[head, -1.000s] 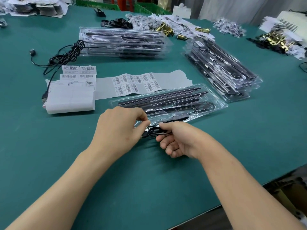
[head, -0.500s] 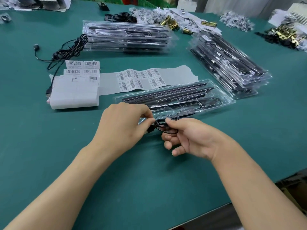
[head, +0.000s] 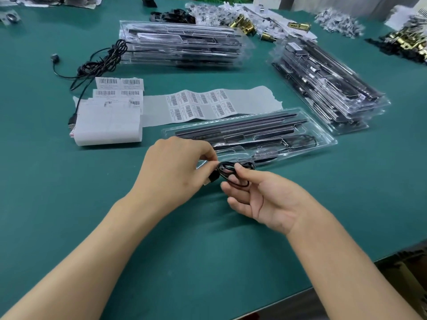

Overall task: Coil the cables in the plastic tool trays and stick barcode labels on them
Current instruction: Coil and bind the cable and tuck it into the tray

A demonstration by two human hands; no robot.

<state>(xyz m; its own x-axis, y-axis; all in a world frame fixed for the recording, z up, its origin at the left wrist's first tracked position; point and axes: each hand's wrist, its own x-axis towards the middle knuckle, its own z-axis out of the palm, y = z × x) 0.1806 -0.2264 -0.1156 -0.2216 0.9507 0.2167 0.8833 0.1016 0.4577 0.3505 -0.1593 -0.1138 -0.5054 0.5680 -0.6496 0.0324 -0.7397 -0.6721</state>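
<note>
Green table (head: 69, 204), clear tray (head: 323, 144) just behind the hands. Right hand (head: 261, 197) pinches the cable (head: 225, 169), wound tighter than a second ago, left hand (head: 175, 167) pinches its plug (head: 213, 176). Coil looks nearly ready to tuck in

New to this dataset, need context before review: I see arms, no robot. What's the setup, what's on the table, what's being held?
There is no machine here. A person works with bare hands, and the view comes from a camera worn on their head, looking forward and down. The left hand and right hand together hold a black cable wound into small loops, just in front of a clear plastic tray of dark tools. On the green table lie a sheet of barcode labels, white backing paper, a far stack of trays, a right stack of trays and a loose tangled cable.
</note>
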